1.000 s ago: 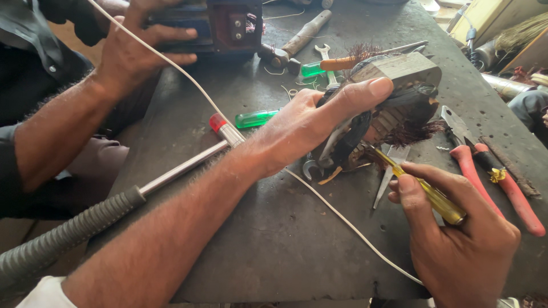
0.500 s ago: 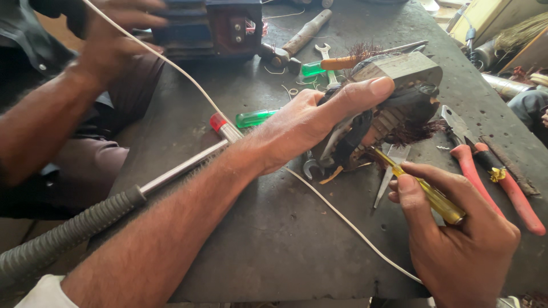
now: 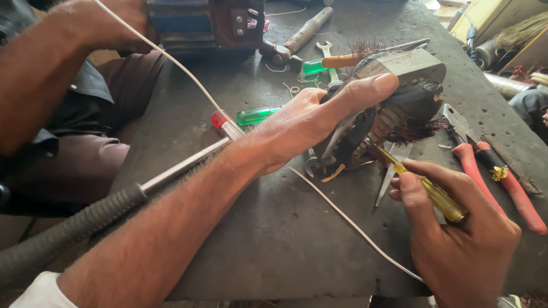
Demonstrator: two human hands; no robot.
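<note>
Bench [image 3: 274,239] bears one stator [image 3: 399,108], two green-handled screwdrivers [image 3: 257,116].

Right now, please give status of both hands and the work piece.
Left hand grips grey motor stator. Right hand holds yellow-handled screwdriver, tip in windings. Red-handled pliers lie beside.

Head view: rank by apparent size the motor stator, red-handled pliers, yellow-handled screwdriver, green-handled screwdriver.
1. motor stator, gripped by the left hand, bulkiest.
2. red-handled pliers.
3 and 4. Unsure: yellow-handled screwdriver in the right hand is partly hidden and nearer the camera; green-handled screwdriver is partly behind the left hand.
</note>
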